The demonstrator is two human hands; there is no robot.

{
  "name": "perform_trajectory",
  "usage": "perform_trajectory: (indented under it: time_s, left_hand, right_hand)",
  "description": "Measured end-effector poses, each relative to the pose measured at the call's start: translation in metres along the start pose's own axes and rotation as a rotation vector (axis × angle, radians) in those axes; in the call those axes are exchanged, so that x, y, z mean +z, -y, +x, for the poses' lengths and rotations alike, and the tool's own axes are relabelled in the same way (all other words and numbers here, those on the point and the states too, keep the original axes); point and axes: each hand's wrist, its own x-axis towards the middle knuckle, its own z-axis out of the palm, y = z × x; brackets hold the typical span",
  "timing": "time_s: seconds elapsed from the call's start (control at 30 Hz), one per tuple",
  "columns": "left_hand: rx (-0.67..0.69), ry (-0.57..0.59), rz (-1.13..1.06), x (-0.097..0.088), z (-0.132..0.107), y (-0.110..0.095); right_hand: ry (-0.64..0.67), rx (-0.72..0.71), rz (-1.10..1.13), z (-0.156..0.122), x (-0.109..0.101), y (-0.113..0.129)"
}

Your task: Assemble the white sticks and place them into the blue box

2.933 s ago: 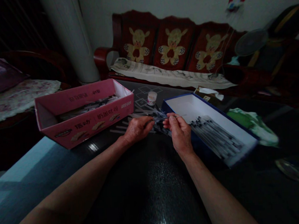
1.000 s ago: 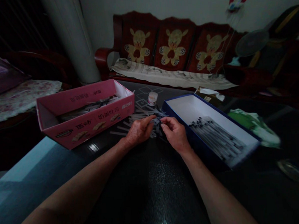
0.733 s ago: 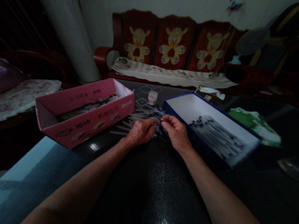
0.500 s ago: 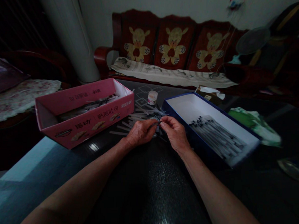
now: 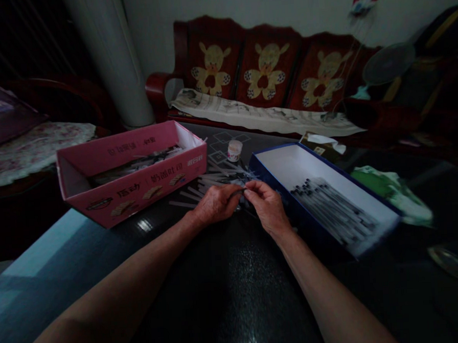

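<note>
My left hand (image 5: 216, 202) and my right hand (image 5: 266, 203) meet over the dark table, fingertips nearly touching. Pinched between them is a small, thin dark piece (image 5: 238, 191); its kind is too small and dim to make out. Under and behind the fingers, pale flat strips (image 5: 192, 195) lie fanned out on the tabletop. A pink box (image 5: 138, 189) stands to the left with more strips and dark pieces inside. To the right, a blue box with a white inside (image 5: 286, 163) holds a row of slim, dark-tipped clear pieces (image 5: 330, 207).
A small round tub (image 5: 234, 150) stands behind the strips. Right of the blue box lies a green and white plastic bag (image 5: 391, 193). Tissue (image 5: 327, 142) rests on a box farther back. Beyond the table is a wooden sofa (image 5: 159, 88) with bear-pattern cushions.
Both hands stay almost in place; the fingers have shifted slightly, and the dark piece now lies more level between them. The whole view has moved a little.
</note>
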Motion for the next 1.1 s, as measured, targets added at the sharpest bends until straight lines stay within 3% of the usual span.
perform_trajectory:
  time_s: [0.37,0.8,1.0,1.1]
  left_hand:
    - [-0.002,0.080,0.077,-0.002,-0.001,0.003]
    - [0.054,0.146,0.345,-0.005,0.000,-0.003]
    - [0.080,0.133,0.346,-0.005,0.001,-0.003]
    - [0.064,0.119,0.339,-0.005,0.001,-0.002]
  right_hand:
    - [0.072,-0.053,-0.143,-0.002,0.000,0.009]
    - [0.146,-0.338,-0.543,-0.006,-0.008,0.015]
    - [0.063,-0.241,-0.567,-0.008,-0.005,0.016]
    - [0.062,-0.274,-0.545,-0.008,-0.007,0.014]
